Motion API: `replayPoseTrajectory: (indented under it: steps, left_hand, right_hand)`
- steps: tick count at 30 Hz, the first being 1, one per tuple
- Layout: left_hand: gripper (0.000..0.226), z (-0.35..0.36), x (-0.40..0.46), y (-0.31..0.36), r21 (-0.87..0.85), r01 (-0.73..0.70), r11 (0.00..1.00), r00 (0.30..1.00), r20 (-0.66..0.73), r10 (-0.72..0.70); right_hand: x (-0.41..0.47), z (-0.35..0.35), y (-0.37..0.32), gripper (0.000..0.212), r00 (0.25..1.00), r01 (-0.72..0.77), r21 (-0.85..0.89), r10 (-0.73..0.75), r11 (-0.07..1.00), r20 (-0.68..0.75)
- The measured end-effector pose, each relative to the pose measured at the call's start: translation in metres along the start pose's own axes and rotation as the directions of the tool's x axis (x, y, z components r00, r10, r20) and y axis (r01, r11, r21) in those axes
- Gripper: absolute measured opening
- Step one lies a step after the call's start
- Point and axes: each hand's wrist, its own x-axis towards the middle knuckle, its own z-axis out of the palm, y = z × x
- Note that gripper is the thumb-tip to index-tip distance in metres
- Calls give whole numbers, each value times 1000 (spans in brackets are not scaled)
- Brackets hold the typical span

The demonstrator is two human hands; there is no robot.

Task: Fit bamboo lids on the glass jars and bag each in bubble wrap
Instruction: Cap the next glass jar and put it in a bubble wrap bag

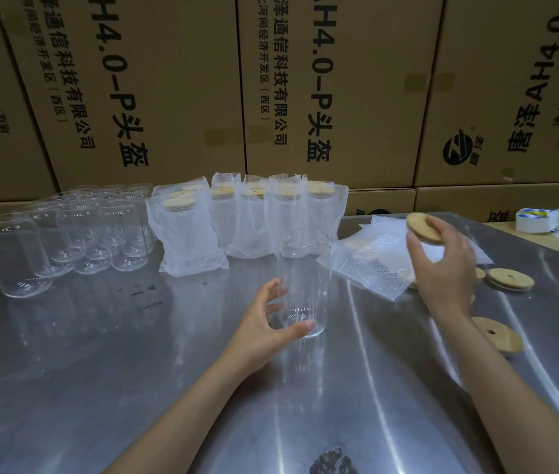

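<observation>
Surface [100, 388]: shiny metal, carrying everything below; the open jar is the landmark.
Open jar [305, 282]: clear glass, upright, no lid on it, standing mid-surface.
Left hand [267, 323]: at the jar's lower left side, fingers spread and gently curved around the base; thumb tip lies at the jar's foot. Grip apart, not clamped on the glass.
Right hand [442, 265]: raised to the right of the jar, above the surface; grip clamped on a lid.
Held lid [423, 227]: round bamboo disc, tilted, pinched at its edge, up and right of the jar's mouth, not touching it.
Loose lids [510, 278]: bamboo discs with a centre hole lying flat to the right of the jar, one nearer [496, 335], beside the right forearm.
Empty bags [373, 265]: flat bubble-wrap pile just right of the jar, partly behind the right hand.
Bagged jars [247, 213]: a row behind the jar, each lidded and standing in bubble wrap.
Bare jars [76, 234]: a cluster of unlidded glass jars far left of the jar.
Sticker rolls [558, 220]: far right.
Cardboard boxes [339, 87]: stacked wall behind all.
</observation>
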Motion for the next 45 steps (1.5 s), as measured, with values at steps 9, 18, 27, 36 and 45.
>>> replayPoseTrajectory:
  steps: [9,18,27,36,45]
  left_hand:
    - [87,6,3,0,-61,10,998,999,-30,-12]
    - [78,7,4,0,-59,-8,998,999,-33,6]
    - [74,7,2,5,-48,-18,999,1000,-13,18]
    - [64,7,0,6,-46,-20,999,1000,-2,20]
    - [68,6,1,5,-49,-19,999,1000,-1,19]
  right_hand:
    - [-53,35,-85,38,865,264,357,-383,896,322]
    - [-47,39,-88,28,858,200,346,-335,917,390]
    - [-48,36,-92,29,817,396,178,-435,901,379]
    - [-50,32,-97,33,766,517,134,-527,845,367]
    - [-55,38,-82,39,743,526,224,-572,820,347]
